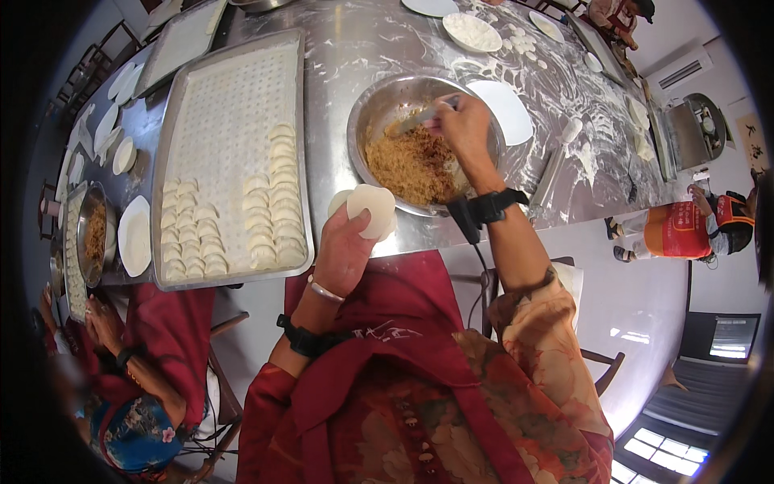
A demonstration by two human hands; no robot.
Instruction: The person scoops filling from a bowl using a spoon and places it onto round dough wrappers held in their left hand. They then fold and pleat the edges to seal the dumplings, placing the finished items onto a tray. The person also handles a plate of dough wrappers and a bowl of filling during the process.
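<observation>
My left hand (346, 247) holds several round dough wrappers (370, 209) just past the table's near edge, the thumb lying on the top one. My right hand (464, 128) grips a flat spatula-like tool (421, 118) over a steel mixing bowl (358, 140). Brown minced filling (405, 160) covers much of the bowl's bottom, and the tool's far end is down near it. Left of the bowl lies a large perforated metal tray (224, 109). Folded dumplings (281, 187) stand in rows on its right side and in its near left corner.
A white plate (514, 115) touches the bowl's right side. Beyond are a rolling pin (553, 166), a bowl of flour (471, 32) and small dough pieces (521, 42). At left, a co-worker's hands (104, 323) are near another filling bowl (94, 236) and an oval plate (134, 236).
</observation>
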